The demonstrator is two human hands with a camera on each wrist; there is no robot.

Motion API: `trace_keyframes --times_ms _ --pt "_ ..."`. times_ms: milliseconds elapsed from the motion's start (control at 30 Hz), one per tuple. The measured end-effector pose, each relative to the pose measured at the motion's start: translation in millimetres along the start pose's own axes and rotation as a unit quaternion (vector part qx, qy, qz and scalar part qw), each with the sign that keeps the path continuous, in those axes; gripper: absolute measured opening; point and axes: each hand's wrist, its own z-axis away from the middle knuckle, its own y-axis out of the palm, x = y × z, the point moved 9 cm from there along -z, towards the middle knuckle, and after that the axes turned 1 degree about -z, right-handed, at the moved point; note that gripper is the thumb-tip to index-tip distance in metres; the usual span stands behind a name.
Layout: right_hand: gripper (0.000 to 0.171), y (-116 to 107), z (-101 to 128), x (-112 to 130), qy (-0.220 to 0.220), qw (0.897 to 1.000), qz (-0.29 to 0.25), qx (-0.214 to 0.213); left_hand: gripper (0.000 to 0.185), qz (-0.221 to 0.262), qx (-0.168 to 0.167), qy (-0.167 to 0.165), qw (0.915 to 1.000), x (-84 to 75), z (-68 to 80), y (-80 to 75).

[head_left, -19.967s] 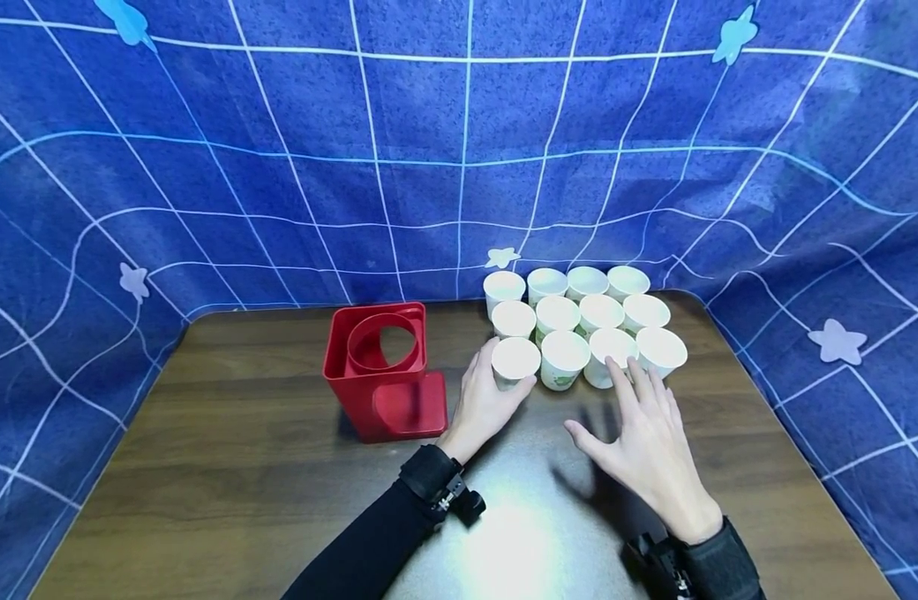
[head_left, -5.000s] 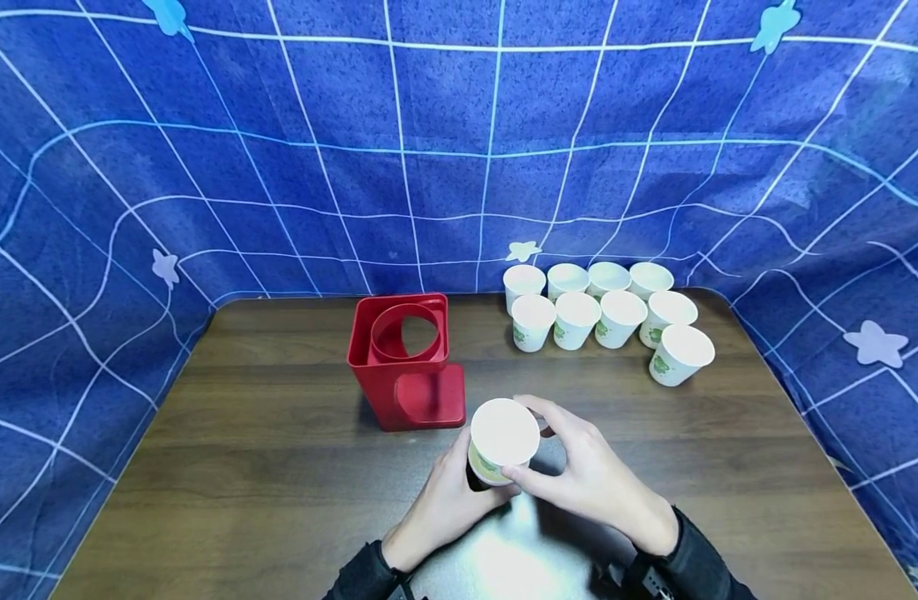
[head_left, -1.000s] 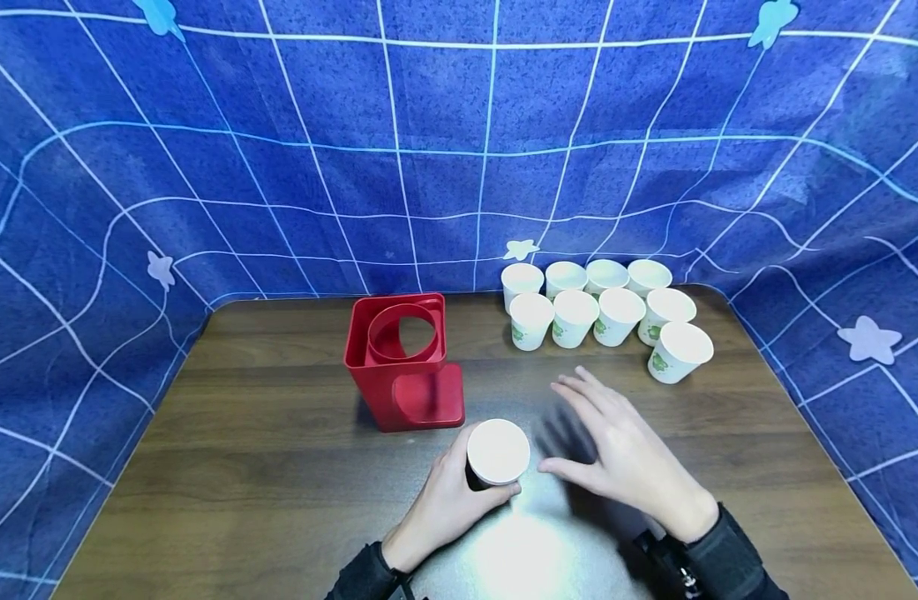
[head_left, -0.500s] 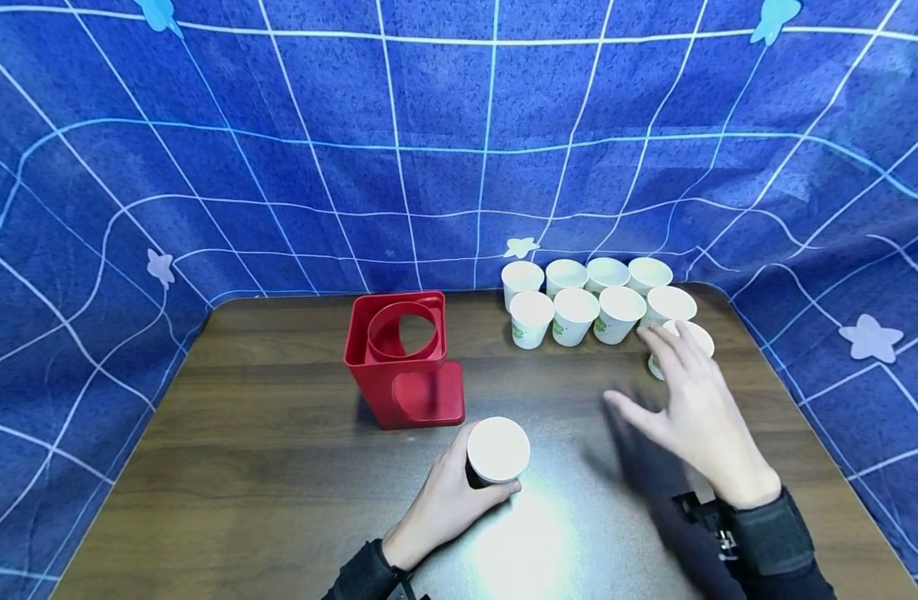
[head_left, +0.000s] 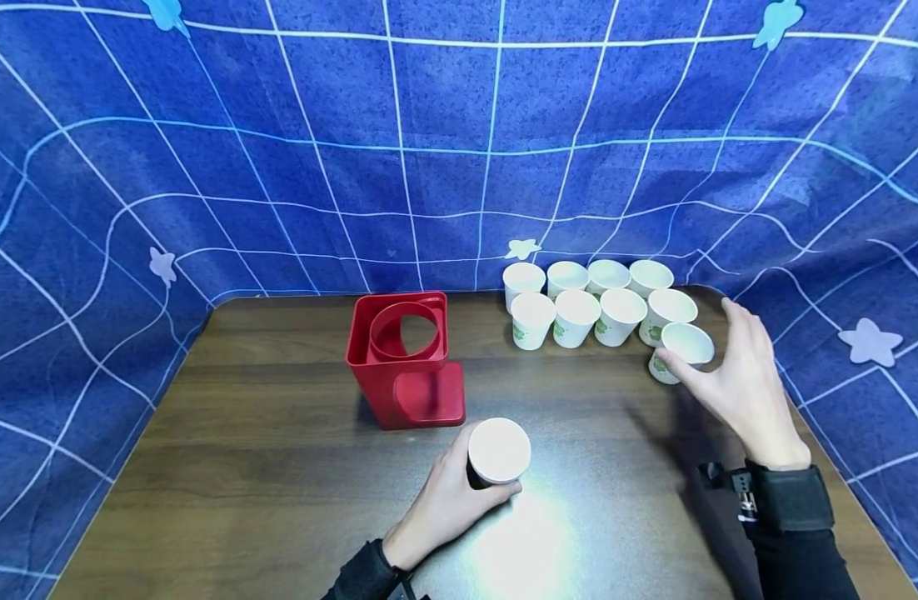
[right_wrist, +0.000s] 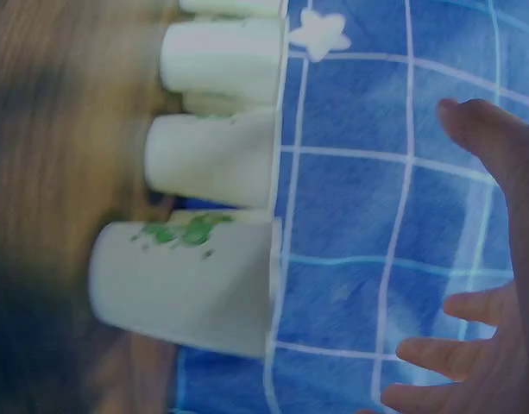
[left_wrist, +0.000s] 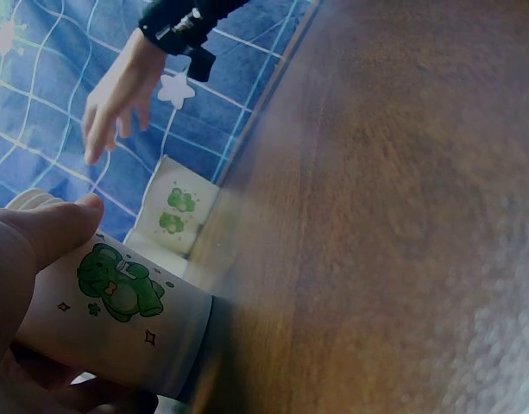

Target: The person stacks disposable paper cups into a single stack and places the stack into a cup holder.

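Observation:
My left hand point(head_left: 476, 473) grips a white paper cup point(head_left: 498, 452) that stands near the table's front middle. In the left wrist view the thumb lies on this cup point(left_wrist: 117, 319), which bears a green print. My right hand point(head_left: 699, 337) is spread open around a lone cup point(head_left: 680, 350) at the right. The thumb is at the cup's front and the fingers reach past its far side. In the right wrist view that cup point(right_wrist: 186, 285) stands apart from the straight fingers point(right_wrist: 497, 172). A red cup holder point(head_left: 402, 358) stands left of centre.
Two rows of several white cups point(head_left: 594, 300) stand at the back right of the brown table point(head_left: 264, 467). Blue gridded cloth point(head_left: 429, 150) hangs behind and round the sides. The table's right edge runs close to my right hand.
My right hand has swung from beside the held cup out to the lone cup at the right. The left hand and its cup have stayed put.

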Motion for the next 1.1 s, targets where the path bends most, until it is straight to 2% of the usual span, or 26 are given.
trace_keyframes --times_ms 100,267,533,767,867,1100 --pt "0.112 8.8 1.2 -24.6 0.068 0.997 -0.019 0.034 0.075 -0.002 -0.001 0.002 1.0000 0.1 -0.2 -0.2" --pt "0.117 28.0 8.4 -60.4 0.153 0.983 -0.052 0.084 0.076 -0.007 0.002 0.005 1.0000 1.1 0.3 1.6" --pt "0.116 57.8 17.5 -89.8 0.256 0.951 -0.129 0.113 0.076 -0.012 -0.002 0.003 0.9999 3.0 0.9 1.3" --pt "0.112 69.6 17.1 -95.0 0.273 0.943 -0.150 0.116 0.076 -0.006 -0.002 0.004 1.0000 1.1 0.8 1.4" --pt "0.106 71.3 16.6 -94.8 0.269 0.945 -0.150 0.111 0.077 -0.005 0.000 0.001 1.0000 0.4 0.1 1.2" --pt "0.080 70.8 15.9 -92.6 0.249 0.955 -0.142 0.079 0.077 -0.008 0.001 0.000 1.0000 1.6 -0.1 1.5"
